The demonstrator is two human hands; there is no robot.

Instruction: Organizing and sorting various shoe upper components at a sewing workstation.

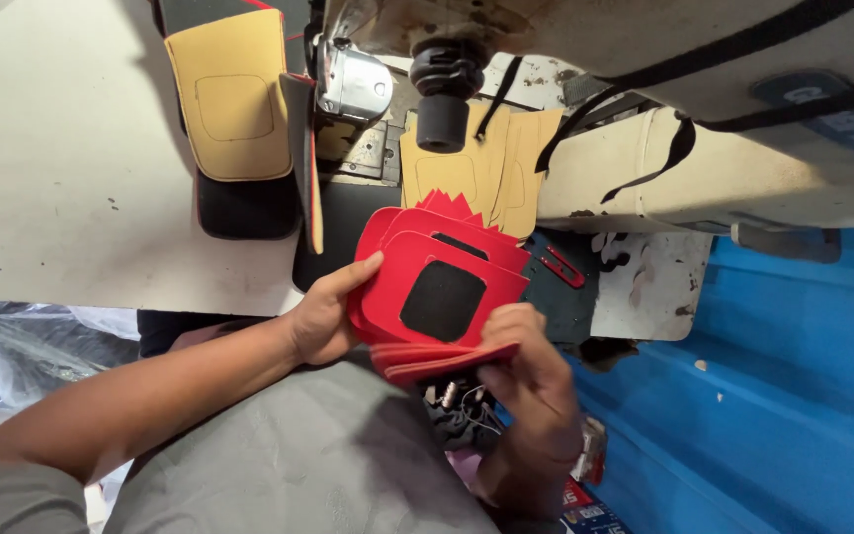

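Note:
A stack of red cut pieces (pixel 409 269), each with a square black patch (pixel 443 301) in the middle, is fanned out in front of me. My left hand (pixel 326 314) grips the stack at its left edge, thumb on top. My right hand (pixel 531 376) holds the lower right part, fingers curled over a bundle of red pieces seen edge-on (pixel 437 360). Both hands hold the stack above my lap, just off the table's near edge.
A sewing machine (pixel 644 89) fills the top right, its presser area (pixel 353 84) and black knob (pixel 444 94) above the stack. Tan pieces (pixel 234 99) and a black piece (pixel 244 208) lie on the white table (pixel 61 188). Small red snips (pixel 557 267) rest to the right. A blue bin (pixel 793 386) stands at right.

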